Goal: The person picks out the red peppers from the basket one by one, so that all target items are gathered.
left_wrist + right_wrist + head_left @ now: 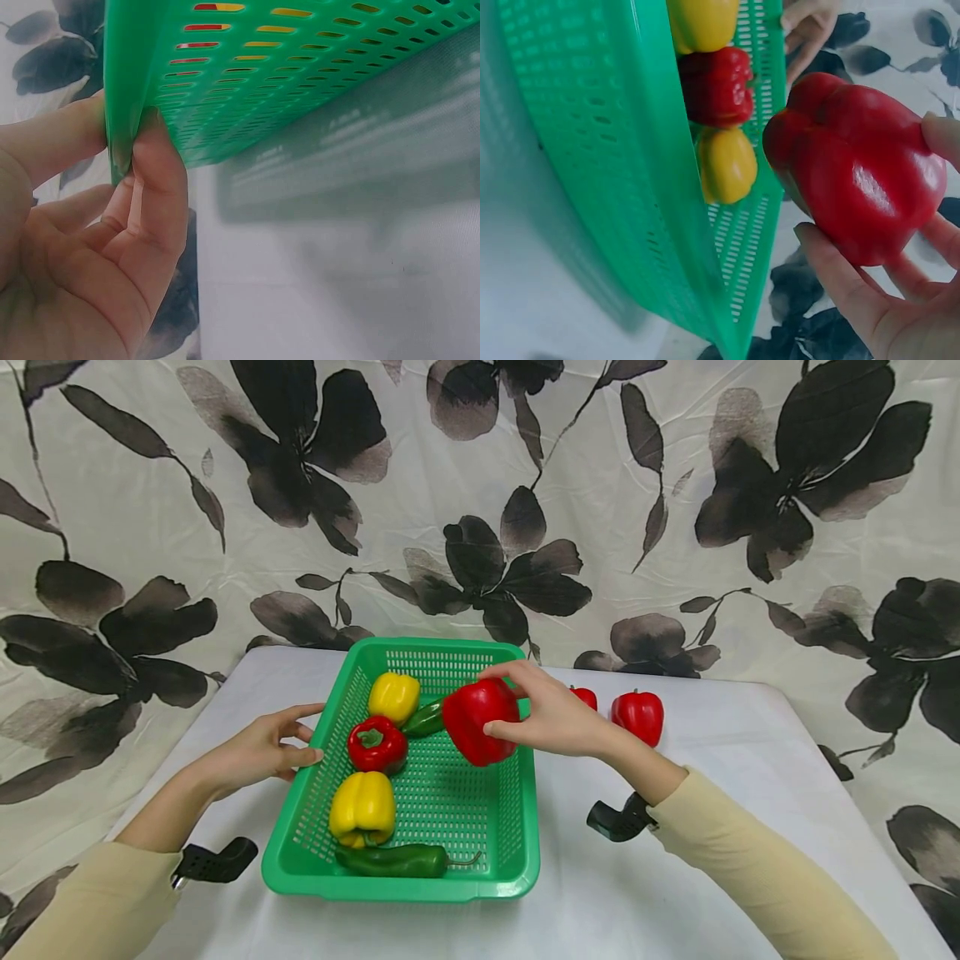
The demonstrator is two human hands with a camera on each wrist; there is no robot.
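My right hand (558, 714) holds a large red bell pepper (474, 722) over the right side of a green plastic basket (405, 888). Thumb and fingers spread around the pepper (855, 172) in the right wrist view. On the other side, my left hand (251, 750) pinches the basket's left rim, its fingers (161, 187) bent against the outside wall in the left wrist view. Inside the basket lie a yellow bell pepper (394, 697) at the back, a red bell pepper (377, 744), another yellow bell pepper (362, 808), and two long green peppers, one (393, 861) along the front.
On the white-covered table (675, 860), right of the basket, sits a red bell pepper (638, 717). Another red pepper (585, 697) is partly hidden behind my right hand. A floral cloth (637, 510) hangs behind the table.
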